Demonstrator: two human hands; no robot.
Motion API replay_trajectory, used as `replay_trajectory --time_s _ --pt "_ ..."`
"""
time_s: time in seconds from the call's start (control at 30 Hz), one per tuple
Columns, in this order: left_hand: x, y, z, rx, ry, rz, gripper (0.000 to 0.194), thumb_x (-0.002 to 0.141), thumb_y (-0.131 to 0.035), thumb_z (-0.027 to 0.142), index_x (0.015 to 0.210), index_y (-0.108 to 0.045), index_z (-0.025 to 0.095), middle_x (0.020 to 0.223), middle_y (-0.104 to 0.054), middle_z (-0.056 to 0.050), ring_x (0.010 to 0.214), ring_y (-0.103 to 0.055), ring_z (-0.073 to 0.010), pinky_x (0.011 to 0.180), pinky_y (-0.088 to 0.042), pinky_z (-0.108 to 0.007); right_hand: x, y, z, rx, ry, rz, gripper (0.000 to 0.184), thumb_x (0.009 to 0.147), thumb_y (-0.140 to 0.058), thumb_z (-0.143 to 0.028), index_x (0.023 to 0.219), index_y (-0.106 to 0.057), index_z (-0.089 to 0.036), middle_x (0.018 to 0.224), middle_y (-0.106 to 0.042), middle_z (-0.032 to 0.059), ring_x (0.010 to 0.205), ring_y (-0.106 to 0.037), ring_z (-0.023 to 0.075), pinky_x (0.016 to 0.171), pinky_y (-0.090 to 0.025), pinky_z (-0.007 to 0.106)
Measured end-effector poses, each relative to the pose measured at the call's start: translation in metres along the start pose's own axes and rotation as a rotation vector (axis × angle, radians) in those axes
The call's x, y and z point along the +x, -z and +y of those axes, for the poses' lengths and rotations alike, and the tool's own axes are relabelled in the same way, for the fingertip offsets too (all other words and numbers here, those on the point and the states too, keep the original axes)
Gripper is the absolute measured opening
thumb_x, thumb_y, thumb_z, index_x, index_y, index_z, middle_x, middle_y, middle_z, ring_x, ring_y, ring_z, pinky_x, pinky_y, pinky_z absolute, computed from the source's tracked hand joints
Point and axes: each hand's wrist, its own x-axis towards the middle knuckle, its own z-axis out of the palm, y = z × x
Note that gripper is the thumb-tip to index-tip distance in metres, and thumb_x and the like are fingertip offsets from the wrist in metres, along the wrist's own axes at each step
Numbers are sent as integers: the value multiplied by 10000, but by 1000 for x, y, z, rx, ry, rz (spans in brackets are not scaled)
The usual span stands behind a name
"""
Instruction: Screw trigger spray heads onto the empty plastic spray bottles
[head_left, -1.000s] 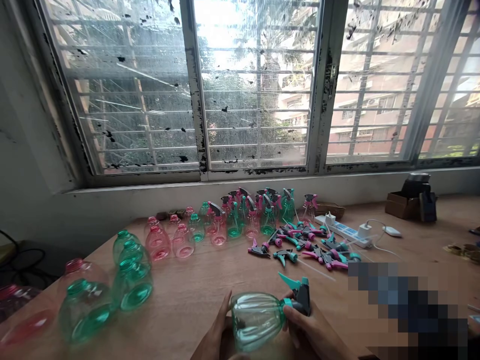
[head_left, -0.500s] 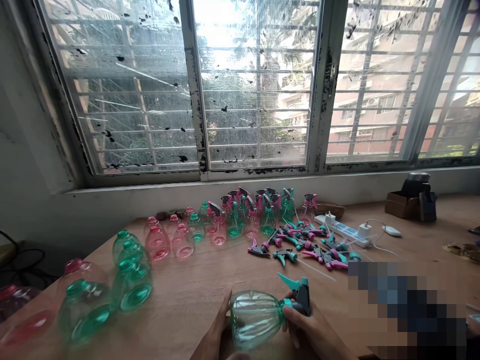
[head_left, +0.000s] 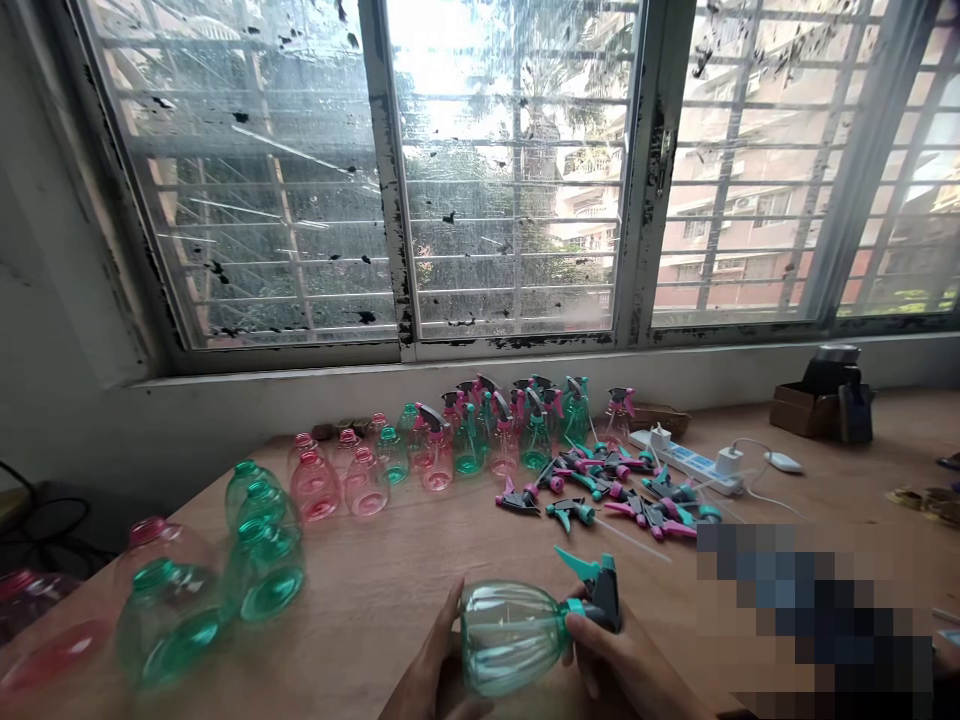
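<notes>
A clear green spray bottle [head_left: 510,636] lies on its side between my hands, its base to the left and its neck to the right. My left hand [head_left: 439,650] is closed around the base end, with some fingers hidden behind the bottle. At the neck, my right hand [head_left: 611,645] grips the teal collar with thumb and fingers. A black spray head with a teal trigger [head_left: 600,590] sits on that neck, the trigger pointing up and left. Beyond my hands lies a pile of loose pink, teal and black spray heads [head_left: 611,480], some with thin tubes.
Open green bottles [head_left: 259,560] and pink bottles [head_left: 315,485] stand on the left of the wooden table [head_left: 360,610]. Bottles fitted with spray heads [head_left: 502,440] line the back. A white power strip [head_left: 686,460] and a cardboard box [head_left: 806,410] lie right. A pixelated patch covers the lower right.
The bottle has turned slightly about its long axis and shifted a little upward. Both hands keep their hold in nearly the same place.
</notes>
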Motion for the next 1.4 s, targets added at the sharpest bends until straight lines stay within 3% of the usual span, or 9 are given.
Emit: replay_trajectory --time_s 0.27,0.43,0.57,0.73,0.83,1.03,1.17,1.27,1.4 --pt "0 1 -9 -6 -33 -5 1008 861 -689 603 1640 -155 252 1622 -436 -128 1487 -400 -385 1245 -275 -493 2 3 2 -3 10 -25 496 796 -775 -621 959 -564 -203 629 -727 3 382 -531 109 423 -333 223" --pt "0 2 -1 35 14 8 992 895 -704 424 1641 -58 316 1343 -686 -67 1244 -640 -309 1154 -438 -420 2 3 4 -15 21 -40 482 817 -755 -621 961 -563 -203 639 -721 3 392 -529 108 426 -327 225" --pt "-1 2 5 28 -3 7 1029 883 -716 470 1640 -35 317 1259 -734 -43 1315 -598 -326 1181 -408 -442 4 4 7 -30 20 -27 484 814 -760 -613 952 -565 -193 638 -718 6 392 -523 104 432 -333 229" --pt "-2 0 4 6 -50 36 924 913 -610 629 1639 -163 274 1596 -499 -89 1481 -429 -366 1230 -330 -457 5 6 8 -17 13 -42 489 808 -770 -603 971 -557 -194 647 -727 6 393 -529 103 428 -324 221" --pt "-3 0 1 25 -61 66 834 945 -544 642 1625 -246 263 1671 -384 -80 1537 -332 -356 1262 -268 -433 4 5 5 -27 22 -52 471 821 -758 -603 940 -566 -189 650 -726 9 398 -530 101 433 -337 224" --pt "-1 3 0 17 -12 7 990 890 -688 553 1640 -87 313 1375 -681 -74 1285 -623 -329 1181 -413 -438 5 5 8 -7 48 -31 441 861 -723 -593 967 -547 -203 644 -718 -4 386 -528 99 417 -322 215" --pt "0 3 2 29 1 7 1010 894 -702 499 1639 -43 324 1307 -712 -63 1269 -635 -319 1207 -369 -467 6 5 10 -8 32 -19 481 833 -740 -613 997 -535 -209 631 -711 -15 380 -530 106 408 -336 215" --pt "0 1 0 18 -12 10 1012 896 -686 536 1642 -40 312 1422 -654 -79 1375 -555 -347 1228 -333 -502 4 4 6 -34 19 -32 484 821 -755 -609 992 -550 -205 640 -722 -5 402 -547 115 422 -362 227" --pt "-1 1 -9 75 -55 54 906 891 -637 628 1622 -256 253 1647 -416 -112 1553 -282 -376 1273 -223 -535 1 1 0 -59 22 -46 462 823 -753 -609 953 -562 -208 626 -732 2 423 -569 131 446 -392 248"
